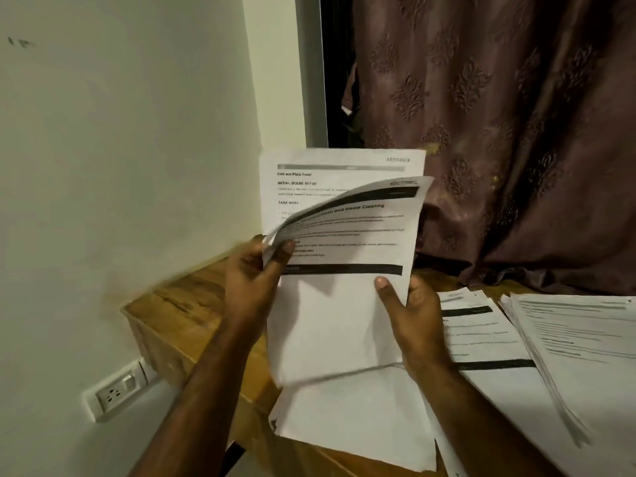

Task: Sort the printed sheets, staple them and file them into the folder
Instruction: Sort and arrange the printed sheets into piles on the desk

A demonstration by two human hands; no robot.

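I hold a bundle of printed sheets (pixel 337 321) upright above the wooden table (pixel 179 304). My left hand (pixel 253 280) pinches the left edge of the front sheets, bending them forward; a rear sheet (pixel 309 173) stands straight behind. My right hand (pixel 413 315) grips the bundle's right edge, thumb on the front page. Another white sheet (pixel 354 425) lies flat on the table below. To the right lie two more piles of printed sheets: a near pile (pixel 481 339) and a thicker stack (pixel 578 346). No stapler or folder is in view.
A pale wall (pixel 120 166) closes off the left side, with a power socket (pixel 117 390) low on it. A brown patterned curtain (pixel 499 132) hangs behind the table. The table's left corner (pixel 127 309) sits close to the wall.
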